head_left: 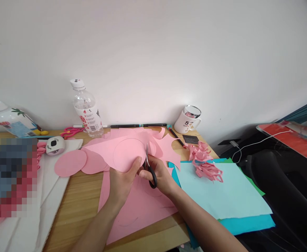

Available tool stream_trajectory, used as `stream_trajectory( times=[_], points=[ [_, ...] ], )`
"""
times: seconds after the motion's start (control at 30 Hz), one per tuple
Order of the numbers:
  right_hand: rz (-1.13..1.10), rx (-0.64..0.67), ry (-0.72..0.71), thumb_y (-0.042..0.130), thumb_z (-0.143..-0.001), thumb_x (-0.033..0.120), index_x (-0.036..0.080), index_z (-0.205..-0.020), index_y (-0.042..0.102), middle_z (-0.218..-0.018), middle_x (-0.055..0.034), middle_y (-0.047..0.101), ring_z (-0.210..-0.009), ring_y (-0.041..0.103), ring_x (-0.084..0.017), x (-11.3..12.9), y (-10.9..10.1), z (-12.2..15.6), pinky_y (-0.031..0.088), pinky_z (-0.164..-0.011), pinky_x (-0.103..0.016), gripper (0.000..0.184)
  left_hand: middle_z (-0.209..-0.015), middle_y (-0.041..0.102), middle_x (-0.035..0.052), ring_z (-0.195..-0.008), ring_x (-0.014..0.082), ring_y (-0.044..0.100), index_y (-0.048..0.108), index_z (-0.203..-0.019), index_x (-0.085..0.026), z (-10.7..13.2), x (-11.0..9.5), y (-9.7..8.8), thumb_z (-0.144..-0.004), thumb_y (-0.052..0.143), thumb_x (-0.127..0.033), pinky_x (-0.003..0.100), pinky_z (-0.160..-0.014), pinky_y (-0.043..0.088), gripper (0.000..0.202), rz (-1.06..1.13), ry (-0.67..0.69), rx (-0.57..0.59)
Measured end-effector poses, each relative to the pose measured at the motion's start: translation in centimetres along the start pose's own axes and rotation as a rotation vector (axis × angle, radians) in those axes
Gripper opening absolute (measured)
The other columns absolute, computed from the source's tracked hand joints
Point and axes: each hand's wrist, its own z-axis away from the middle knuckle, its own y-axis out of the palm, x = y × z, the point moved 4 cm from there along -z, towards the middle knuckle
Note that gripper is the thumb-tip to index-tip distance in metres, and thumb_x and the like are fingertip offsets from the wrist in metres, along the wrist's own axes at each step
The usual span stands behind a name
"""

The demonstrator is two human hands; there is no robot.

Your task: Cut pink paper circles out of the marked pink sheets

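Observation:
My left hand (124, 178) pinches a sheet of pink paper (127, 150) by its lower edge, thumb on top. A drawn circle outline shows on that sheet. In my right hand (158, 175) is a pair of scissors (152, 176) with black handles, blades pointing up at the right side of the circle. Beneath both hands lies a larger pink sheet (122, 220) with faint curved lines. Left of them, cut pink paper circles (71, 163) overlap on the table. Pink offcuts with curved edges (169, 145) lie behind the hands.
A clear plastic bottle (87, 112) and a white mug (187, 120) stand by the wall. Crumpled pink scraps (207, 169) rest on light blue paper (221, 199) at right. A small white device (55, 145), pink scissors (73, 131) and black pens (124, 126) lie around.

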Motion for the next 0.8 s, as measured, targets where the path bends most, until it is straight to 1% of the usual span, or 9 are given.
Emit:
stream_trajectory(
  times=[0.17,0.3,0.4,0.5,0.57,0.7,0.8],
  points=[
    [-0.002,-0.005,0.004,0.073,-0.064,0.056,0.019,-0.074,0.055,-0.061,0.0026,0.049,-0.057,0.042,-0.012,0.1,0.1,0.0,0.033,-0.051,-0.024,0.043,-0.094,0.073,0.0092,-0.092,0.0258,0.067,0.067,-0.09,-0.014,-0.2,0.1,0.0,-0.064,0.073,-0.037,0.036,-0.085,0.053,0.036,0.005,0.007,0.001],
    [-0.023,0.006,-0.006,0.072,-0.066,0.055,0.018,-0.074,0.056,-0.058,0.0028,0.05,-0.055,0.041,-0.011,0.3,0.1,0.0,0.033,-0.051,-0.024,0.042,-0.093,0.072,0.0092,-0.092,0.0257,0.067,0.067,-0.088,-0.014,-0.3,0.4,-0.1,-0.064,0.072,-0.037,0.036,-0.083,0.054,0.033,0.005,0.019,0.006],
    [-0.03,0.018,-0.001,0.071,-0.067,0.056,0.018,-0.074,0.058,-0.058,0.0024,0.053,-0.053,0.043,-0.011,0.2,0.2,0.0,0.034,-0.05,-0.024,0.041,-0.089,0.072,0.0084,-0.089,0.0256,0.068,0.067,-0.088,-0.014,-0.4,0.8,-0.1,-0.064,0.073,-0.036,0.036,-0.08,0.055,0.033,0.017,0.033,0.0],
    [-0.022,0.009,0.008,0.073,-0.064,0.056,0.017,-0.076,0.059,-0.06,0.0014,0.056,-0.055,0.047,-0.012,0.1,0.2,-0.1,0.036,-0.05,-0.024,0.042,-0.089,0.072,0.0074,-0.084,0.0244,0.068,0.066,-0.089,-0.015,-0.5,1.1,-0.1,-0.064,0.073,-0.034,0.035,-0.074,0.056,0.033,0.042,0.049,-0.001],
    [-0.022,0.006,0.01,0.074,-0.064,0.056,0.017,-0.076,0.059,-0.061,0.0009,0.057,-0.057,0.049,-0.013,0.0,0.1,-0.1,0.038,-0.052,-0.025,0.043,-0.086,0.072,0.0068,-0.081,0.0237,0.068,0.066,-0.085,-0.015,-0.6,1.2,-0.1,-0.064,0.073,-0.033,0.034,-0.071,0.056,0.029,0.052,0.053,-0.003],
    [-0.053,0.039,-0.012,0.072,-0.068,0.053,0.019,-0.077,0.06,-0.062,0.0006,0.058,-0.059,0.053,-0.014,-0.2,0.2,-0.1,0.041,-0.057,-0.026,0.038,-0.073,0.07,0.005,-0.077,0.0232,0.068,0.064,-0.071,-0.015,-0.8,1.2,-0.2,-0.062,0.073,-0.03,0.032,-0.066,0.055,0.02,0.033,0.05,-0.011],
    [-0.06,0.068,-0.043,0.071,-0.07,0.052,0.019,-0.076,0.06,-0.061,0.0004,0.058,-0.058,0.051,-0.014,0.0,0.2,-0.1,0.038,-0.056,-0.025,0.036,-0.062,0.067,0.0021,-0.063,0.0194,0.065,0.063,-0.065,-0.016,-0.9,1.1,-0.3,-0.061,0.073,-0.028,0.028,-0.056,0.053,0.016,0.029,0.043,-0.021]
  ],
)
